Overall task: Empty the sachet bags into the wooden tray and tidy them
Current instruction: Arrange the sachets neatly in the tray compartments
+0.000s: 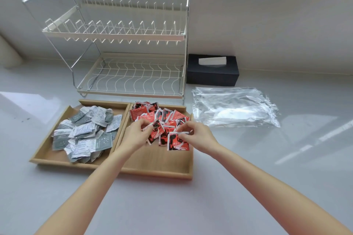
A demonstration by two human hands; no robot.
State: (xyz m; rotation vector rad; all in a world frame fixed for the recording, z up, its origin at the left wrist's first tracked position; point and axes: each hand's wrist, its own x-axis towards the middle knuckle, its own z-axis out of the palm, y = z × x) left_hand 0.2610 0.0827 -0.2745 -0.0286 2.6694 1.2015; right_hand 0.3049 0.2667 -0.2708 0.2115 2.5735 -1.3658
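Observation:
A wooden tray (152, 166) with two compartments lies on the white counter. Its left compartment holds a loose heap of several grey-and-white sachets (86, 131). Its right compartment holds a heap of several red-and-black sachets (162, 118). Both my hands are over the red heap. My left hand (135, 133) pinches a red sachet between thumb and fingers. My right hand (196, 134) pinches the top edge of another red sachet (177, 142), which hangs upright near the front of the heap. Empty clear plastic bags (235, 107) lie flat to the right of the tray.
A two-tier white wire dish rack (129, 59) stands just behind the tray. A black tissue box (212, 69) sits right of the rack, against the wall. A pale rounded object (9, 53) shows at the far left edge.

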